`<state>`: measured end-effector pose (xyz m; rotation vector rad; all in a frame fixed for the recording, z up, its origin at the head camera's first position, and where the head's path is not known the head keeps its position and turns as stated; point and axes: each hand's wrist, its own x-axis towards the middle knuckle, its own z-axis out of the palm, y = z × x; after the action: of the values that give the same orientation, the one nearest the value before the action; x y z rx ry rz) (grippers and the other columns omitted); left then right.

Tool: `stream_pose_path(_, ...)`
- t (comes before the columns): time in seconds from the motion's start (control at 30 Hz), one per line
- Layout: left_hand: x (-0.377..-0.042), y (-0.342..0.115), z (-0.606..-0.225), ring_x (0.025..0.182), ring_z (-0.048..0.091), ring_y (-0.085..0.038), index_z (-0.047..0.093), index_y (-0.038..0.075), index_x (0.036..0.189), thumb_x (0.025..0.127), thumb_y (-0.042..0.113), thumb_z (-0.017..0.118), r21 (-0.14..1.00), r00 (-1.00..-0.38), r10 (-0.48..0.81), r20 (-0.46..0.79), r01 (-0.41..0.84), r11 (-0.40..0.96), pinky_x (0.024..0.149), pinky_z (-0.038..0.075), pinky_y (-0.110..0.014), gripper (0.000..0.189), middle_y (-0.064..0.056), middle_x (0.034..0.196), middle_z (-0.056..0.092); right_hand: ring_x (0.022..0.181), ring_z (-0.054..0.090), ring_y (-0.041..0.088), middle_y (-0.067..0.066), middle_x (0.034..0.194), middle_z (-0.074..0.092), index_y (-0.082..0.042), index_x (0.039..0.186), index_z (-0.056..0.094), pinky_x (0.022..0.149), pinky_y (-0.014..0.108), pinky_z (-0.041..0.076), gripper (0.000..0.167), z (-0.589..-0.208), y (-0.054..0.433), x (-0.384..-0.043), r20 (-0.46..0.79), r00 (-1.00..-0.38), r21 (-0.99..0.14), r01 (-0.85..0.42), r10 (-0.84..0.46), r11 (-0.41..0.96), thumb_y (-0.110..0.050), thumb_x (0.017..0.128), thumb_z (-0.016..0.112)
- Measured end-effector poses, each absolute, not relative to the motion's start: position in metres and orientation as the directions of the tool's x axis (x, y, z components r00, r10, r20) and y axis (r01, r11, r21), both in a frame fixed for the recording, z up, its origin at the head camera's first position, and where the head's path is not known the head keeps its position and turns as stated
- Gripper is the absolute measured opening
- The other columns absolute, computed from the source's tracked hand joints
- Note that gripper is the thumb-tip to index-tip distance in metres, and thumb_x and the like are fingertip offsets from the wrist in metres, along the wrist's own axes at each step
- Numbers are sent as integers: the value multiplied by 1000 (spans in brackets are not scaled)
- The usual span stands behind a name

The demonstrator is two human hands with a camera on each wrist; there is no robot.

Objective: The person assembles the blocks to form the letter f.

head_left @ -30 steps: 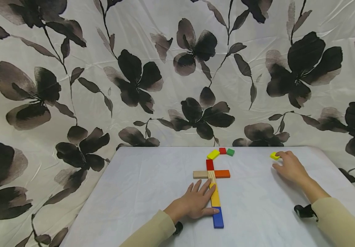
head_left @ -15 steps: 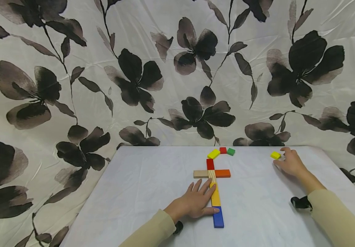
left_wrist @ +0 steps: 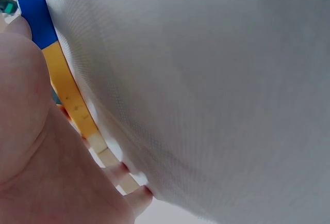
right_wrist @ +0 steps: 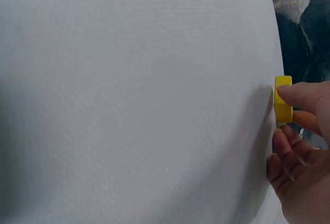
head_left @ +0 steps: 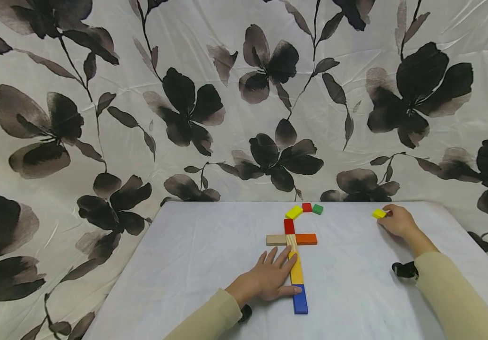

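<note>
At the table's far right, my right hand (head_left: 400, 221) pinches a small yellow block (head_left: 379, 214) between thumb and forefinger. The right wrist view shows the thumb across the yellow block (right_wrist: 283, 99), the other fingers loosely bent below. My left hand (head_left: 265, 281) lies with fingers spread over a column of blocks. Its thumb rests on the blue block (head_left: 300, 304), its fingertips on the orange-yellow block (head_left: 297, 271) and near the plain wooden block (head_left: 290, 240). Beside that wooden block lie a beige block (head_left: 275, 240) and an orange block (head_left: 306, 239).
Above the column, a red block (head_left: 289, 226), a yellow block (head_left: 294, 212), a smaller red block (head_left: 307, 207) and a green block (head_left: 317, 209) form a hook. The white table (head_left: 176, 269) ends at a flower-printed cloth (head_left: 227, 118).
My right hand has shifted slightly left and its forefinger, lifted off half a second ago, has closed on the yellow block with the thumb. The left hand has stayed in place.
</note>
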<state>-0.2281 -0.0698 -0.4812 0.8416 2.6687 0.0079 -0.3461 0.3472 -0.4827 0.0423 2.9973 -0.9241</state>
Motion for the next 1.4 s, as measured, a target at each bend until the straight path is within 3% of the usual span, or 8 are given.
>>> stream_pose_path(0.57, -227, -69, -482, 157, 14, -36, 15, 30, 166, 92, 81, 37, 104, -772, 552, -314, 550, 828, 123, 20, -59, 93, 3, 173, 1, 101, 54, 50, 39, 111, 56, 26, 125, 48, 98, 63, 45, 46, -482, 343, -345, 28, -999, -575, 8, 30, 818, -3, 93, 65)
stream_pose_path(0.9, -228, -68, -483, 157, 13, -37, 13, 29, 166, 94, 80, 38, 113, -764, 557, -325, 553, 825, 123, 17, -59, 91, 2, 173, -1, 95, 57, 43, 35, 109, 59, 23, 125, 51, 91, 58, 50, 44, -482, 325, -339, 53, -998, -593, -50, -23, 804, -4, 93, 67)
stream_pose_path(1.4, -223, -69, -474, 156, 15, -37, 16, 29, 166, 92, 80, 39, 115, -769, 554, -319, 549, 828, 123, 20, -59, 93, 2, 173, 2, 97, 60, 41, 34, 112, 62, 21, 123, 55, 91, 55, 53, 41, -475, 290, -334, 87, -991, -618, -134, -102, 774, -2, 91, 68)
